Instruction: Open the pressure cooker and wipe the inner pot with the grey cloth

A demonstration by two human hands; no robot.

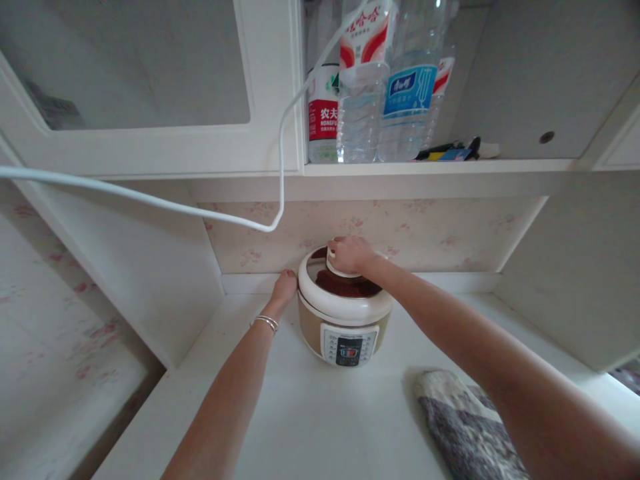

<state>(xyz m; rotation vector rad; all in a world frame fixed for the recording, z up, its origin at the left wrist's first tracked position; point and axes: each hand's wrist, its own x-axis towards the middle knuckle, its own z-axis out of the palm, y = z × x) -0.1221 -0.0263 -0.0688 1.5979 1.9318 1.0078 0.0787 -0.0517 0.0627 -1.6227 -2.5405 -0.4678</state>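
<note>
A rounded cooker (345, 313) with a cream rim, tan body and front control panel stands on the white counter. Its dark reddish-brown lid top carries a light handle, and my right hand (351, 254) is closed around that handle. At the cooker's left side, my left hand (285, 285) touches the rim near the back; its fingers are mostly hidden behind the cooker. The lid sits down on the body, with a thin seam between them.
A grey and white patterned cloth (467, 423) lies on the counter (310, 427) at the right front. Overhead, a shelf (440, 168) holds several plastic bottles (363, 113) and small items. A white cable (200, 211) hangs in front of the cabinet (150, 152).
</note>
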